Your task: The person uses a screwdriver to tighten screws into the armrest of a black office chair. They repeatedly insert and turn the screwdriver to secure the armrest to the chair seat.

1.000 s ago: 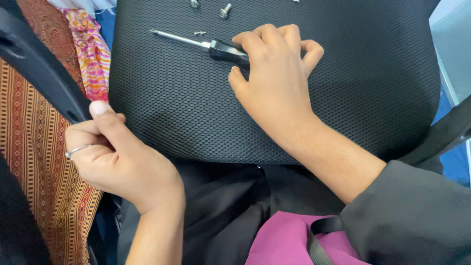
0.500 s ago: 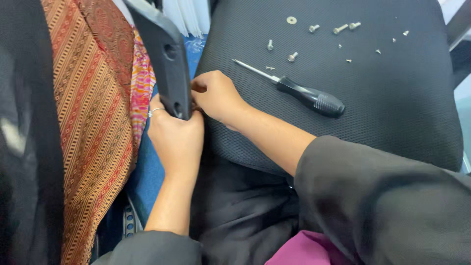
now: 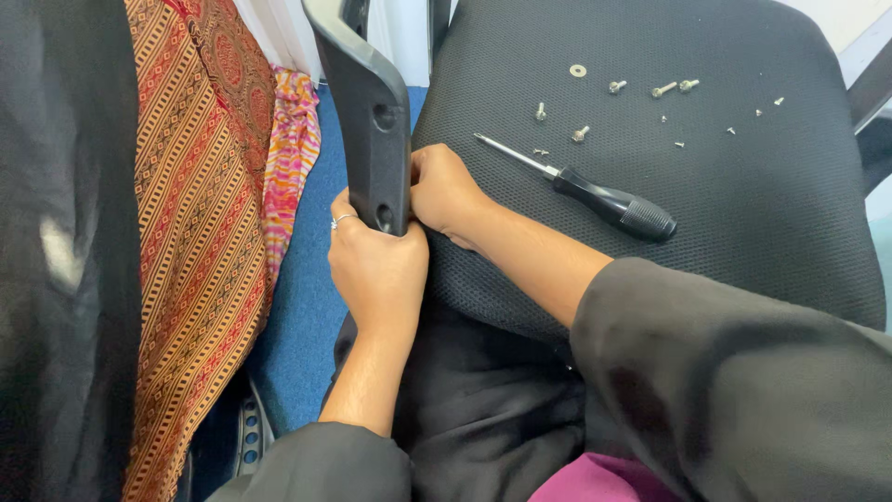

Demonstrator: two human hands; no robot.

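Both hands, left (image 3: 376,265) and right (image 3: 444,191), are clamped on the lower end of the black armrest (image 3: 372,112), which stands against the mesh seat (image 3: 790,214). The screwdriver (image 3: 595,193) and loose screws (image 3: 650,88) lie beyond the grip; blue carpet (image 3: 302,307) lies below.

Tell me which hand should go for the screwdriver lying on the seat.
Right, probably. The right hand touches the armrest on its seat side, nearer the screwdriver. The left hand wraps the armrest's lower end, steadying it, farther from the tool.
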